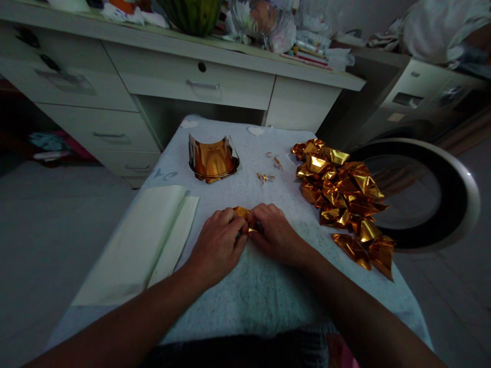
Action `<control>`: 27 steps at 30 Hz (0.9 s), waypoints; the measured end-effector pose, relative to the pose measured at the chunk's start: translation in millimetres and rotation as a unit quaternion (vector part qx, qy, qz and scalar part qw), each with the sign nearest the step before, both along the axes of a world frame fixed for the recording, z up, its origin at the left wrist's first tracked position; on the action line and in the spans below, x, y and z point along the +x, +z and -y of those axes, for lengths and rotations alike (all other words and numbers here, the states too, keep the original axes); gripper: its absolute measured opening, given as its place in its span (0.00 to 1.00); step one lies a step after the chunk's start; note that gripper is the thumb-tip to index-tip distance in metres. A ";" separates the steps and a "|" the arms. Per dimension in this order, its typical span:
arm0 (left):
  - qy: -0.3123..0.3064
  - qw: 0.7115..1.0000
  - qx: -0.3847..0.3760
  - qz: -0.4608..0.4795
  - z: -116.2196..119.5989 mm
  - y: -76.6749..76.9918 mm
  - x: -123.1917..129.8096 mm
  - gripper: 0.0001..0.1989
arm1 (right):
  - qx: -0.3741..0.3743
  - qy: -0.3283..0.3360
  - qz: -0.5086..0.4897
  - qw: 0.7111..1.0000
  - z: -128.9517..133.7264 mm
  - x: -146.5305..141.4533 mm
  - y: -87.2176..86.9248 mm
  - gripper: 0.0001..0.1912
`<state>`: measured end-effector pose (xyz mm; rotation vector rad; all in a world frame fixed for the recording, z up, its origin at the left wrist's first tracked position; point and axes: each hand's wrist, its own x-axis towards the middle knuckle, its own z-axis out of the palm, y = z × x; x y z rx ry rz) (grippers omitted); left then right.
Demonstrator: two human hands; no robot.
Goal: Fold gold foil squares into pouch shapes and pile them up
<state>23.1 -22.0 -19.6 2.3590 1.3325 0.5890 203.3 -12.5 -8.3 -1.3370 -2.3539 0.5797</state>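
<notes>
"Pale blue, that cover (284, 306) over the surface (238, 306), the biggest thing here. What's next?"

"A washing machine (402, 117) at the right, its round door (460, 199) open; then folded white sheets (134, 240) at the left and a gold foil pile (345, 189) by the right edge."

"And smaller?"

"A gold holder (215, 158) upright towards the back, then the left grip (220, 237) and right grip (274, 232). Both are closed, fingers curled on the gold foil piece (242, 210) between them, mid-surface. Smallest are the gold scraps (264, 177) beyond."

"What might go wrong?"

"The foil could tear, I'd say, if the two pull unevenly. And the right forearm (345, 296) might knock the pile's nearest pieces off, lying so close to the edge."

"Any writing?"

"The machine's panel has a mark (415, 74), too small to read. Blue marks (163, 176) on the cover may be letters; I can't make them out."
</notes>
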 end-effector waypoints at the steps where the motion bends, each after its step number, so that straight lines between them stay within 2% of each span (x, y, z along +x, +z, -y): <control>1: 0.000 1.000 0.001 -0.001 0.1 -0.2 0.0 0.04 | 0.002 0.001 0.004 1.000 0.5 -0.2 0.1 0.05; 8: 0.002 1.000 0.005 -0.012 1.6 0.7 0.4 0.04 | -0.003 -0.006 0.017 1.000 3.0 -1.9 2.0 0.05; 21: 0.001 1.000 0.000 -0.024 2.4 2.3 0.3 0.05 | -0.048 0.016 -0.022 0.998 0.1 6.3 3.5 0.16; 24: -0.012 1.000 0.011 -0.020 2.3 1.9 0.1 0.05 | -0.035 0.030 -0.016 0.999 1.7 7.3 6.4 0.15; 27: -0.039 0.999 0.026 -0.011 2.2 2.5 -2.7 0.05 | -0.009 0.056 -0.006 0.998 2.7 7.7 8.2 0.10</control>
